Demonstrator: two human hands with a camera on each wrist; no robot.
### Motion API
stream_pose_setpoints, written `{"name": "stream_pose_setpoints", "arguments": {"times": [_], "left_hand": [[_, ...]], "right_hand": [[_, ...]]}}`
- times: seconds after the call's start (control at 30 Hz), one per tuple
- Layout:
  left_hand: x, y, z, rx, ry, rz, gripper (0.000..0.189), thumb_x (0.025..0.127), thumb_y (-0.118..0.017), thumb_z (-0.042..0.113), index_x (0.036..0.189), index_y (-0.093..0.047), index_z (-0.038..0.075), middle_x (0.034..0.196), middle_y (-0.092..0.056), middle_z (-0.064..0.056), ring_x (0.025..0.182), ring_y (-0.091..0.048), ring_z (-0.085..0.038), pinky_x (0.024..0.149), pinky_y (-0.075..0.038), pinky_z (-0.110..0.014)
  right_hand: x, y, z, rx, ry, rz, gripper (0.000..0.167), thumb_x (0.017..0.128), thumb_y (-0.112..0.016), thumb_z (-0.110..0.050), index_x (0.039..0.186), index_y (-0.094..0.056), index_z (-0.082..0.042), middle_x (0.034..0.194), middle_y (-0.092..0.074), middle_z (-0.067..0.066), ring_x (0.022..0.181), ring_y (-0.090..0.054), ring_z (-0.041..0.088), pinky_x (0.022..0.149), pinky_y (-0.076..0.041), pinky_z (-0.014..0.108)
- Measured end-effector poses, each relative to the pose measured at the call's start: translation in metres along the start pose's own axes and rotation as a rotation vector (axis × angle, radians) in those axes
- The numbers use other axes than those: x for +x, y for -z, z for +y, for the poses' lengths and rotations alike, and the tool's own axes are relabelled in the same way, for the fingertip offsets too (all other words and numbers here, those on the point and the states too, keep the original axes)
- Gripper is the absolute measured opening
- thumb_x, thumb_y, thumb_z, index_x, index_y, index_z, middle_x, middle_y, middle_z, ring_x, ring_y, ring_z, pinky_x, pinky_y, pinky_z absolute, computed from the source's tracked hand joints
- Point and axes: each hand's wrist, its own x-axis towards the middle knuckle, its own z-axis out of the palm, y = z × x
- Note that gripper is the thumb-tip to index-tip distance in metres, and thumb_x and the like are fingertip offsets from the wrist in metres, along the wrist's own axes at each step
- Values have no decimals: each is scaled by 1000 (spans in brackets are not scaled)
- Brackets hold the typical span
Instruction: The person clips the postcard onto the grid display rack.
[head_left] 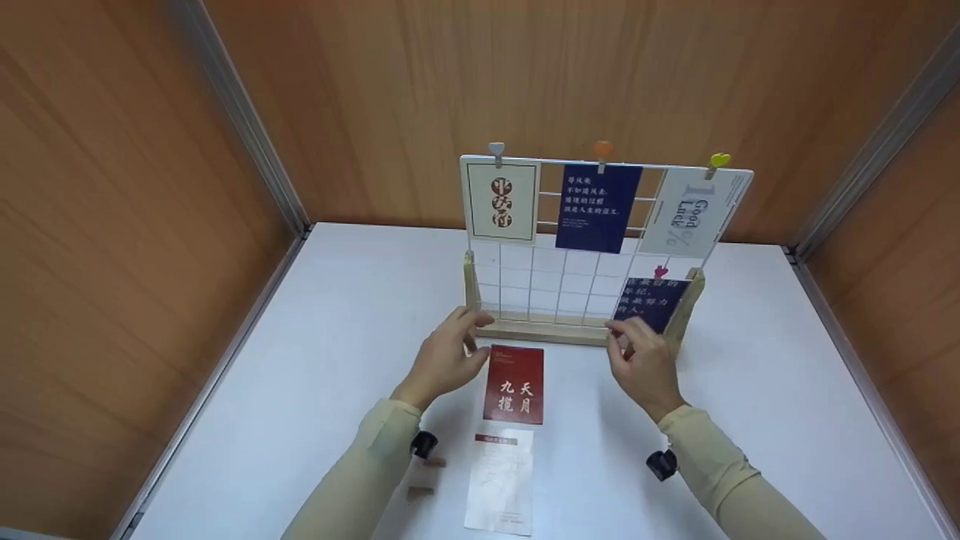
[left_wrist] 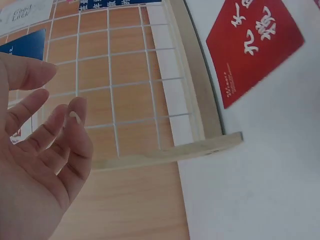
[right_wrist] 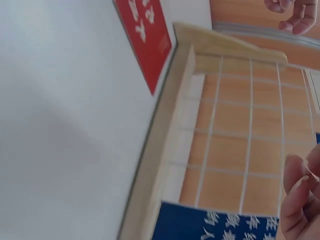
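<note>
A white wire grid (left_wrist: 111,87) stands upright in a wooden base (head_left: 544,331). My left hand (head_left: 448,356) hovers by its left end, fingers loosely bent around nothing. My right hand (head_left: 643,361), its fingers lightly curled with nothing visible between them, is in front of the lower dark blue card (head_left: 651,301). A pink heart clip (head_left: 661,271) fastens that card to the grid. Along the top hang a cream card (head_left: 487,214), another dark blue card (head_left: 598,225) and a pale "Good Luck" card (head_left: 664,225). A red card (head_left: 514,382) lies flat between the hands.
On the white table (head_left: 337,300), a whitish card (head_left: 500,484) lies nearer than the red one. Small wooden clips (head_left: 421,491) are beside my left forearm. White, orange and yellow heart clips (head_left: 720,160) hold the top cards. Wood-grain panels (head_left: 375,112) enclose the table.
</note>
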Motion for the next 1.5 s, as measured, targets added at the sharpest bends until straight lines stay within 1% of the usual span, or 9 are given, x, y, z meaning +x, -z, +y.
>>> {"name": "stream_pose_setpoints", "arguments": {"times": [0.3,0.47,0.6,0.8,0.9,1.0,1.27,1.37,1.5], "left_hand": [[-31,6,-28,-84,135,48,47,86,-73,6,130,-59,14,118,-59,-4,78,-59,-11,64,-52,-29],[-50,11,-38,-82,203,49,48,86,-73,5,131,-59,14,116,-60,-3,76,-57,-11,64,-51,-29],[-69,13,-45,-33,306,-42,44,87,-74,9,128,-60,14,110,-63,-4,77,-58,-15,65,-51,-33],[-95,8,-50,24,450,-265,38,87,-75,16,124,-64,13,109,-64,-6,88,-60,-21,73,-52,-41],[-106,4,-52,23,459,-310,39,85,-76,18,123,-64,14,110,-63,-6,88,-59,-21,75,-52,-43],[-113,1,-55,22,462,-322,40,84,-77,18,122,-65,14,109,-63,-5,88,-59,-21,76,-52,-43],[-126,-1,-58,18,468,-348,43,77,-84,21,116,-67,14,104,-64,-4,93,-61,-24,82,-51,-48],[-132,-3,-58,-3,475,-347,39,77,-85,23,111,-68,13,101,-63,-2,91,-60,-22,81,-51,-47],[-140,-7,-61,-29,489,-342,32,76,-85,19,103,-69,15,95,-60,1,85,-57,-19,79,-50,-44]], "right_hand": [[-21,-28,-12,38,-47,-5,26,84,-70,6,109,-69,0,106,-60,9,60,-53,6,51,-46,26],[-28,-41,-25,73,-82,-47,27,85,-70,5,111,-68,1,106,-60,8,63,-54,7,53,-49,28],[-36,-50,-38,100,-187,-145,25,86,-71,2,110,-69,0,103,-59,5,63,-52,7,55,-48,26],[-50,-65,-53,96,-408,-438,25,86,-74,-5,110,-70,1,102,-57,9,71,-50,13,61,-47,27],[-60,-72,-57,69,-447,-556,23,85,-76,-7,107,-71,-1,99,-55,8,76,-50,16,65,-46,31],[-69,-79,-59,58,-447,-617,19,84,-78,-8,102,-71,-4,95,-54,4,80,-51,17,69,-45,34],[-85,-92,-68,48,-457,-672,37,81,-82,-11,114,-68,-2,108,-56,6,105,-59,28,94,-47,50],[-90,-95,-71,35,-451,-696,41,80,-82,-12,117,-67,0,114,-55,9,113,-58,34,97,-45,53],[-93,-98,-75,25,-455,-701,38,80,-82,-11,113,-67,-1,115,-56,9,112,-58,34,96,-46,52]]}}
